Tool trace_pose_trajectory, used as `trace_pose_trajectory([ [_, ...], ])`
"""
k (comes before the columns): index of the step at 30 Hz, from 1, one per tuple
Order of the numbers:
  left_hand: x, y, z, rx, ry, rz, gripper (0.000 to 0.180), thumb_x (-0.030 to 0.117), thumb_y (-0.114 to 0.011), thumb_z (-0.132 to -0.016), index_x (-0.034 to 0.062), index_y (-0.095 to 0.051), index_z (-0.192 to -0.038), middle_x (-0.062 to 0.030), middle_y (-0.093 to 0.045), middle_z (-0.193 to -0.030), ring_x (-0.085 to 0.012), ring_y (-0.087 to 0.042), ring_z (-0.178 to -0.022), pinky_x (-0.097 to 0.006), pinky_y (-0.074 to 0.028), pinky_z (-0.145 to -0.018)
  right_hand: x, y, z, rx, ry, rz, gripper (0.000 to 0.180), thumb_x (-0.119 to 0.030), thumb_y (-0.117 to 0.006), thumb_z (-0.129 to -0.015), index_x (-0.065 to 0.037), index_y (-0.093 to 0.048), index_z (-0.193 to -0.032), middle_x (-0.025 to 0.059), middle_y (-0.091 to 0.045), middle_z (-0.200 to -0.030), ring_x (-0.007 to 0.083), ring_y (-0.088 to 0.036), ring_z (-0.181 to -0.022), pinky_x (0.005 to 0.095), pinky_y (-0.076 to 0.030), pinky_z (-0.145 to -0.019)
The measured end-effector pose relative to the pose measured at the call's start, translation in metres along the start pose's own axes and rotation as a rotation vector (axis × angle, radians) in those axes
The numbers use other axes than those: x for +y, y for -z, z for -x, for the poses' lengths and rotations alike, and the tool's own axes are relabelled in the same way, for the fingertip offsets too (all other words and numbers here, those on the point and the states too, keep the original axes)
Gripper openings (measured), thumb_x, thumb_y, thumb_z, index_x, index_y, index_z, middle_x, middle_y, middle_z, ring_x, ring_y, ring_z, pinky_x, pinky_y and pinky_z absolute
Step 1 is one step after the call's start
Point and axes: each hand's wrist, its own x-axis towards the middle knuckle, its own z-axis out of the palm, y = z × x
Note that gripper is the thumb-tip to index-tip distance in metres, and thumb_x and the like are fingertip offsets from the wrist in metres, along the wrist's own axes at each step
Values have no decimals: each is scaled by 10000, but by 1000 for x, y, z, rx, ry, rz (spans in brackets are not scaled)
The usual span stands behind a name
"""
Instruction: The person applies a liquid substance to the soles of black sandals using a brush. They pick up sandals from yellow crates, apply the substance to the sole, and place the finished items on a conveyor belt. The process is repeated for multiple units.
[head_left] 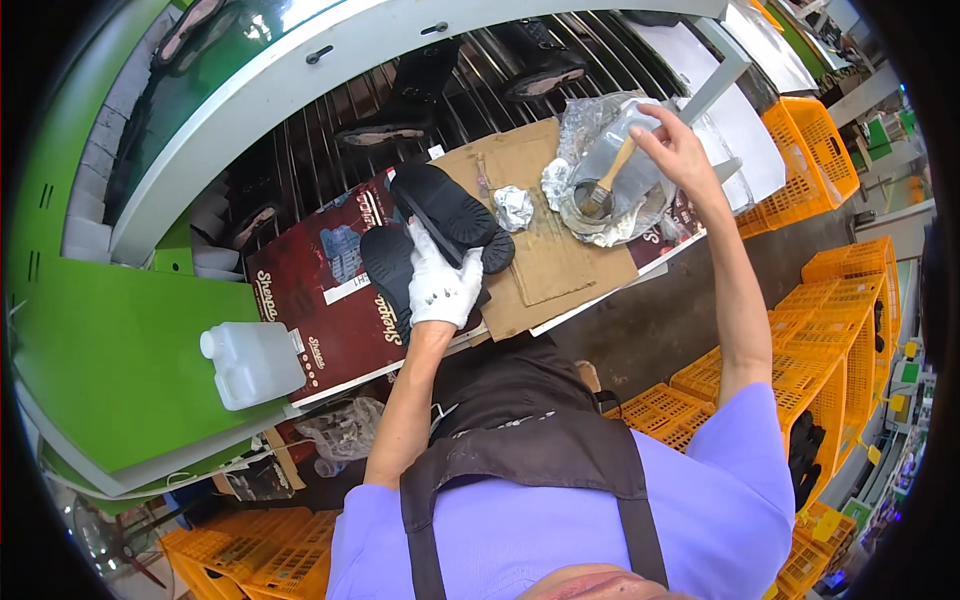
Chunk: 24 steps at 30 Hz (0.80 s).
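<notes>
My left hand (443, 287), in a white glove, closes around a black shoe sole (440, 205) with a ridged tread. Another black sole (388, 262) lies beside it to the left, and more black soles are partly hidden under and around the glove. At the right, my bare right hand (678, 150) pinches the wooden handle of a brush (615, 168). The brush's bristles are down in a container (588, 212) wrapped in crumpled clear plastic. A crumpled white wad (513, 208) sits on the cardboard (548, 262) between my hands.
A dark red printed sheet (300, 260) covers the bench's left part, with a translucent white jug (258, 365) near its edge. Behind is a roller conveyor (470, 90) carrying black boots (405, 95) under a grey metal frame (250, 95). Orange crates (800, 340) stand at the right.
</notes>
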Motion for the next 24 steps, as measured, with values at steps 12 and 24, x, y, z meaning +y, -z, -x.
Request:
trace_pose_trajectory([
  [12,-54,36,8,74,-100,1092,621,0,-549,-754,-44,-371,-1348,-122,-548,-1224,-194,-556,-1076,-299,-420,-954,-29,-14,26,-595,270,-25,157,-159,-624,-843,-8,-657,-865,-10,-568,-678,54,-494,-644,234,-422,-584],
  [24,-3,19,22,-797,231,2115,710,607,-331,-926,3,-479,-1267,-345,-588,-933,-388,-650,-696,-390,-562,-535,-11,-53,39,-201,31,-76,234,-209,-687,-814,22,-651,-795,129,-612,-589,137,-571,-509,299,-463,-513],
])
